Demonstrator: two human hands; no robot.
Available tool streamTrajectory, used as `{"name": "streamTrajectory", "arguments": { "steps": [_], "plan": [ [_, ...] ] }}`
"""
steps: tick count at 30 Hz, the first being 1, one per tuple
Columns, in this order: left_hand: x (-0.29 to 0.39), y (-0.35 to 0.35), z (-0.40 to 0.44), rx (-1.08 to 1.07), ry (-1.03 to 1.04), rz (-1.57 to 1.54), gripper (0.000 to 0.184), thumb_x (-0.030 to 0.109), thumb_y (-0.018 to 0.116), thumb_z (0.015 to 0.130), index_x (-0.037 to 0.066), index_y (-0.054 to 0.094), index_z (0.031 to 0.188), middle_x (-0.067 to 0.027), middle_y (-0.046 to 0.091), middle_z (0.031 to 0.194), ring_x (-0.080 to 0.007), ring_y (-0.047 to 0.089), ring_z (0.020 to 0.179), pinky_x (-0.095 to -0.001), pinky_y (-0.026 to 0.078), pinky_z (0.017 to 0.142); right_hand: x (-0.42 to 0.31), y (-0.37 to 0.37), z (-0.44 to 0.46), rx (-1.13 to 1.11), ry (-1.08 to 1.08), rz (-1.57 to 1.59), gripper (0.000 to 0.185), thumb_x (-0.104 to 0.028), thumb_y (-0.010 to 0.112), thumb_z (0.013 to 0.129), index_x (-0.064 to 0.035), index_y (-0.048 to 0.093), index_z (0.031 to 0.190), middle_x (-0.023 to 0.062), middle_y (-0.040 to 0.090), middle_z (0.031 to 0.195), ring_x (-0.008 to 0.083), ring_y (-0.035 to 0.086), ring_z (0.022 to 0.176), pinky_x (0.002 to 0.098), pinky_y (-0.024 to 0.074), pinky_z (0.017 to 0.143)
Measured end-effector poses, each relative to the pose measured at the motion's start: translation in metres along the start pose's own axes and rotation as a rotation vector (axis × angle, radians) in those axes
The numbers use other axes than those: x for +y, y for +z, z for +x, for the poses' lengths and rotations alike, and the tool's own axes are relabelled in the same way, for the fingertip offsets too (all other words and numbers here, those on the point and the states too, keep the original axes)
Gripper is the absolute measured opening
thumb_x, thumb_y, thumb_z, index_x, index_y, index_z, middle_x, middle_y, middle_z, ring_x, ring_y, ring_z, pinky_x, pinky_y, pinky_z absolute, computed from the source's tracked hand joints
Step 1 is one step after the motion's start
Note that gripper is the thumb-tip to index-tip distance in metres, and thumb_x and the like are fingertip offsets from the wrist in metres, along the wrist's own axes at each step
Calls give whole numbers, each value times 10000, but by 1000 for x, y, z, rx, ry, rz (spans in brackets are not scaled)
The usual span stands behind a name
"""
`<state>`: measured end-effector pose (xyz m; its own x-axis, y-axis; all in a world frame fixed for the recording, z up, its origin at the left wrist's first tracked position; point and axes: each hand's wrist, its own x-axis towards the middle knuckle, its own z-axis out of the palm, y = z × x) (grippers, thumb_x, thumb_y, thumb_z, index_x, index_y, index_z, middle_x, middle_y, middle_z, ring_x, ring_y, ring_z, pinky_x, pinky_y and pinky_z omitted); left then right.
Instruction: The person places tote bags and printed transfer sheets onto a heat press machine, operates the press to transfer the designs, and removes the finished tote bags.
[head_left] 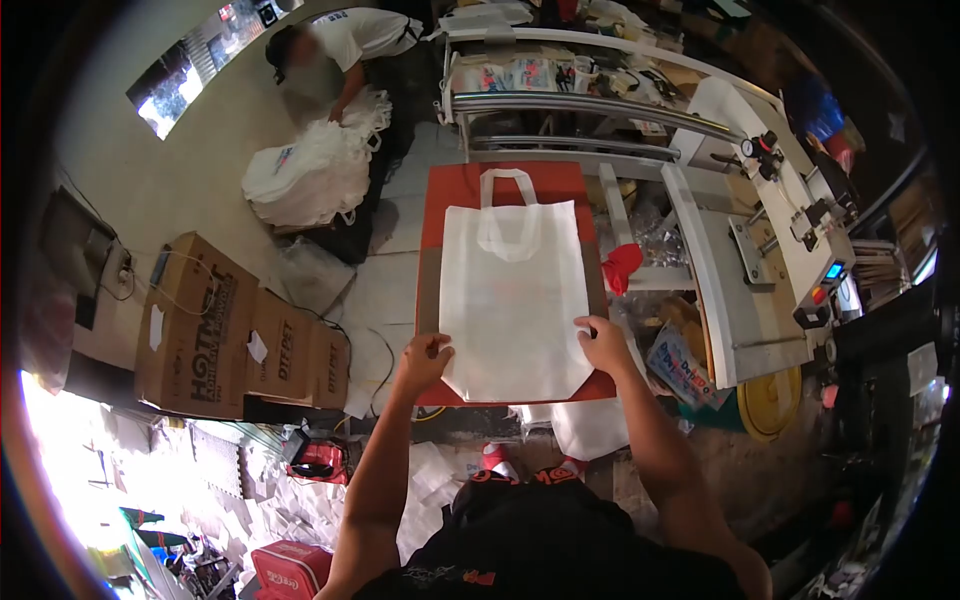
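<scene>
A white cloth tote bag (515, 310) lies flat on a red-topped platen (435, 205), its two handles (508, 175) at the far end. One handle loop stands out past the bag's top edge and the other lies down over its front. At the near left edge of the bag, my left hand (425, 362) pinches the cloth with curled fingers. My right hand (606, 346) grips the opposite edge, slightly farther up. Between the hands the fabric is spread fairly smooth.
A heat press machine (735, 290) with metal rollers (595, 108) stands right and behind. A red cloth (622, 268) hangs beside the platen. Cardboard boxes (200, 330) sit at left. Another person (365, 40) bends over a pile of white bags (310, 175).
</scene>
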<state>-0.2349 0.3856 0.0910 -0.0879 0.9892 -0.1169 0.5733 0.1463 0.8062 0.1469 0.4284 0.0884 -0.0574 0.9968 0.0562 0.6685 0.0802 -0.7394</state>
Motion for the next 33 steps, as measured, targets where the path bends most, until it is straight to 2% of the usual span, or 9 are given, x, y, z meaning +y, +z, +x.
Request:
{"name": "streamTrajectory", "arguments": {
  "steps": [2, 4, 6, 8, 13, 20, 23, 28, 33],
  "plan": [
    [13, 0, 0, 104, 183, 174, 261, 204, 746, 866, 71, 747, 1090, -105, 681, 1052, -238, 645, 943, -399, 525, 859, -8, -2, 2, -34, 8, -25, 250, -114, 715, 846, -55, 717, 1089, 169, 688, 1034, 372, 650, 960, 452, 521, 881],
    [36, 8, 8, 220, 357, 349, 254, 211, 738, 871, 82, 747, 1090, -130, 672, 1161, -289, 644, 1054, -436, 514, 930, -11, 1, 13, 387, -288, -179, 220, -102, 738, 815, -49, 681, 1021, 144, 640, 1043, 372, 598, 1039, 473, 483, 919],
    [76, 34, 27, 132, 435, 259, 276, 214, 712, 884, 102, 728, 1135, -165, 620, 1307, -381, 563, 1245, -494, 447, 1058, -22, 6, 36, 376, -339, -146, 217, -82, 740, 789, -60, 652, 986, 127, 621, 1035, 364, 562, 1074, 491, 451, 934],
    [84, 74, 55, 282, 604, 295, 374, 245, 686, 903, 89, 675, 1243, -178, 605, 1357, -415, 516, 1324, -506, 400, 1122, -45, 13, 63, 275, -454, -217, 176, -70, 721, 796, -61, 653, 957, 139, 639, 1011, 381, 599, 1009, 469, 478, 902],
    [60, 106, 66, 255, 468, 512, 524, 316, 608, 931, 85, 565, 1399, -198, 470, 1521, -402, 424, 1427, -525, 352, 1165, -33, 55, 126, -36, -505, -401, 352, -146, 740, 791, -37, 640, 1110, 174, 584, 1190, 406, 564, 1118, 523, 488, 937],
    [76, 89, 57, 203, 421, 492, 558, 292, 605, 896, 90, 539, 1412, -172, 469, 1521, -385, 420, 1434, -513, 367, 1153, -5, 84, 239, 139, -615, -353, 540, -183, 706, 848, 58, 526, 1296, 309, 518, 1359, 484, 492, 1273, 553, 413, 1077],
    [80, 87, 56, 195, 414, 490, 560, 269, 606, 881, 87, 536, 1406, -169, 470, 1520, -374, 424, 1433, -506, 380, 1137, 3, 98, 293, 222, -699, -318, 485, -165, 680, 877, 26, 536, 1299, 281, 528, 1360, 469, 505, 1254, 559, 424, 1057],
    [83, 84, 60, 182, 408, 485, 561, 254, 620, 864, 85, 547, 1394, -168, 491, 1500, -366, 444, 1421, -495, 394, 1126, -11, 96, 335, 172, -498, -403, 296, -134, 643, 911, -41, 594, 1188, 191, 579, 1312, 414, 560, 1165, 546, 466, 979],
    [86, 84, 61, 206, 416, 473, 557, 208, 641, 824, 85, 576, 1364, -158, 516, 1477, -365, 471, 1401, -487, 413, 1112, 27, 110, 388, 270, -602, -355, 239, -89, 638, 883, -44, 610, 1115, 175, 617, 1239, 401, 580, 1131, 500, 488, 956]
  ]
}}
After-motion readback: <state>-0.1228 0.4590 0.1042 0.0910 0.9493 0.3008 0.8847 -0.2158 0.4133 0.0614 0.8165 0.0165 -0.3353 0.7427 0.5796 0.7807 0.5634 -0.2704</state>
